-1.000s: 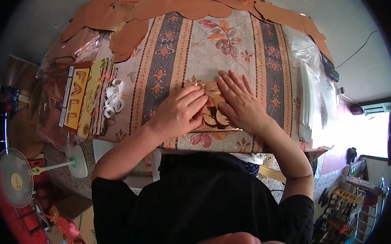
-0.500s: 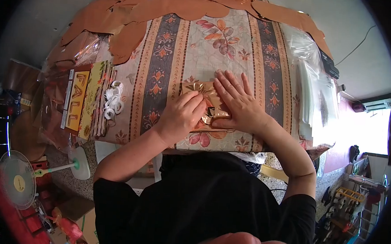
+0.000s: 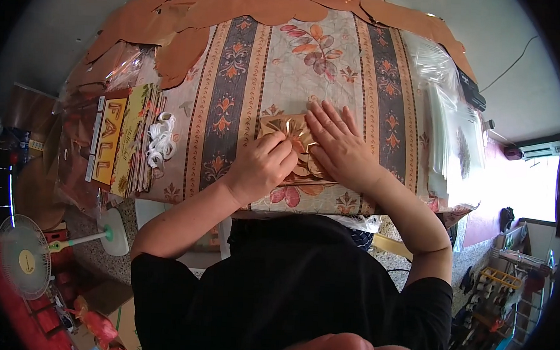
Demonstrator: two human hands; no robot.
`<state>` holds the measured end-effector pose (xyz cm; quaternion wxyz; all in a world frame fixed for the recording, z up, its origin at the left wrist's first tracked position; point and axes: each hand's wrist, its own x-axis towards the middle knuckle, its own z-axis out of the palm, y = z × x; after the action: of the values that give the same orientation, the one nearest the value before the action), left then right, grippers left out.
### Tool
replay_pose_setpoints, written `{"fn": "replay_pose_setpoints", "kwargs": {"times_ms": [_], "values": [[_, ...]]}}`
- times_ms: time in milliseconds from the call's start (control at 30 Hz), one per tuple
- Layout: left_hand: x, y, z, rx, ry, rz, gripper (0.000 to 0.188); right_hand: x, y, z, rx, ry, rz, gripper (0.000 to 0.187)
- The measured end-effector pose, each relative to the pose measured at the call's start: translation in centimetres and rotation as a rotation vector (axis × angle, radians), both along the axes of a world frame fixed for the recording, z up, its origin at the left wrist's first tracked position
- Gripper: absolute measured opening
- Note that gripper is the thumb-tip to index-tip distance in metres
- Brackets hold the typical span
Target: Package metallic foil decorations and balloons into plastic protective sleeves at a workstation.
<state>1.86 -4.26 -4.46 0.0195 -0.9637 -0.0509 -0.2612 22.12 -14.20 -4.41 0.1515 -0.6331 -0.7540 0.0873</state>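
A folded piece of shiny gold foil lies on the patterned tablecloth, close to the table's near edge. My left hand has its fingers closed in a pinch at the middle of the foil, where creases fan out. Flat across the foil's right side rests my right hand, its fingers stretched out and pointing away from me. Both palms hide part of the foil.
At the left stands a stack of printed cards with white ribbon rolls beside it. Copper foil sheets span the far edge. Clear plastic bags lie at the right. A fan stands lower left.
My right hand's fingers have drawn closer together and its thumb has tucked in over the foil. The foil's creases have shifted. My left hand keeps its pinch in nearly the same place.
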Motion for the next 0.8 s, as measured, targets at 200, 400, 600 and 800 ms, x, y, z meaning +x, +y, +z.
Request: {"fn": "replay_pose_setpoints", "kwargs": {"times_ms": [200,400,600,800], "values": [[-0.6,0.4,1.1,-0.131,0.097,-0.05,0.024,-0.5,-0.3,-0.3,0.085,-0.133,-0.02,0.059],[-2.1,0.4,1.9,-0.333,0.072,-0.106,0.031,-0.6,-0.3,-0.2,0.074,-0.152,-0.026,0.06],[-3.0,0.5,0.5,-0.391,0.098,-0.097,0.04,2.1,0.1,0.5,-0.11,0.83,-0.082,0.054],[-3.2,0.5,0.5,-0.401,0.099,-0.104,0.041,3.4,1.2,2.1,0.068,0.996,-0.322,0.046]]}}
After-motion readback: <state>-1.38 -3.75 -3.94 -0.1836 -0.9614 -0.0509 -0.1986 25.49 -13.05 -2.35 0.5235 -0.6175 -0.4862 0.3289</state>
